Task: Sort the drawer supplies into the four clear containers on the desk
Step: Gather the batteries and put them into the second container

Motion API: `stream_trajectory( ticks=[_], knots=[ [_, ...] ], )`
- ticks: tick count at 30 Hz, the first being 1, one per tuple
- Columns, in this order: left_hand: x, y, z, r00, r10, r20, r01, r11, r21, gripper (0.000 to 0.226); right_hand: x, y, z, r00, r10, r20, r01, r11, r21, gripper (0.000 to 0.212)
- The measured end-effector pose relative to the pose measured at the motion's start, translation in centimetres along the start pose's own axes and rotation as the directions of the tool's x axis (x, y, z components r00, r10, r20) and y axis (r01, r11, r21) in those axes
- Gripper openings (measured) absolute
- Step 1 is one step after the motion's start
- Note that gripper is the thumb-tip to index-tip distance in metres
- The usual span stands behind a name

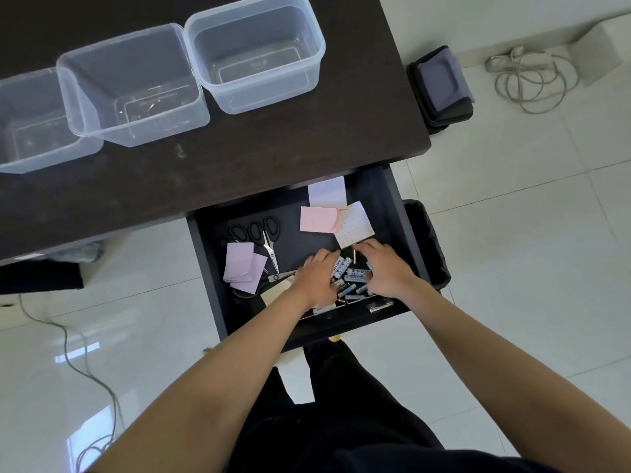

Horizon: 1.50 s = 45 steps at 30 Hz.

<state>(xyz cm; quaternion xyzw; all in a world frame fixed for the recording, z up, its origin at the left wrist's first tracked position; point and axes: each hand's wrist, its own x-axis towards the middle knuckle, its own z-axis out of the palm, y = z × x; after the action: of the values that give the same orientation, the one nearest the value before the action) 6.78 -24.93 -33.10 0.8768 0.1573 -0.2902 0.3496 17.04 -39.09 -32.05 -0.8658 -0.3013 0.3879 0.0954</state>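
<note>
Upper left of the frame, the leftmost clear container is cut off by the edge, so only 3 containers show on the dark desk; the middle container and the right container follow along the row. Down in the open drawer at centre: lilac sticky notes in 2 overlapping pads, then black-handled scissors, at least 2 pairs, their handles tangled and hard to count. Further right, 3 more note pads – white, pink, patterned.

Left hand and right hand sit low in the drawer, either side of the batteries, touching the heap. Both hands' fingers curl in around the pile, cupping it. The battery count is unclear, since fingers hide part of it. Right of the desk, a black bin and a coiled cable on the floor
</note>
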Motion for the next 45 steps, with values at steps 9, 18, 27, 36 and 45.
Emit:
stream_trajectory(
  ticks=[9, 18, 27, 36, 45],
  knots=[
    [-0.6, -1.5, -0.4, 0.995, -0.059, 0.081, 0.064, 0.996, -0.058, 0.059, 0.7, -0.2, -0.4, 0.995, 0.016, 0.102, -0.028, 0.993, 0.117, 0.049],
    [-1.3, -2.6, 0.4, 0.992, -0.039, 0.119, 0.031, 0.997, 0.071, 0.063, 1.5, -0.8, 0.1, 0.972, -0.044, 0.233, 0.069, 0.992, -0.102, 0.047],
    [-1.3, -2.3, 1.5, 0.990, -0.033, 0.137, 0.009, 0.985, 0.175, 0.040, 1.4, -1.8, 1.5, 0.929, -0.102, 0.355, 0.147, 0.984, -0.104, 0.036],
    [-1.6, -1.4, 0.0, 0.963, -0.069, 0.261, 0.031, 0.989, 0.148, 0.039, 1.7, -2.7, 1.0, 0.855, -0.012, 0.518, 0.092, 0.988, -0.128, 0.047],
    [-1.8, -0.9, -0.3, 0.963, -0.059, 0.264, 0.020, 0.988, 0.150, 0.029, 1.5, -3.3, 0.5, 0.825, 0.071, 0.560, 0.059, 0.976, -0.210, 0.041]
  ],
)
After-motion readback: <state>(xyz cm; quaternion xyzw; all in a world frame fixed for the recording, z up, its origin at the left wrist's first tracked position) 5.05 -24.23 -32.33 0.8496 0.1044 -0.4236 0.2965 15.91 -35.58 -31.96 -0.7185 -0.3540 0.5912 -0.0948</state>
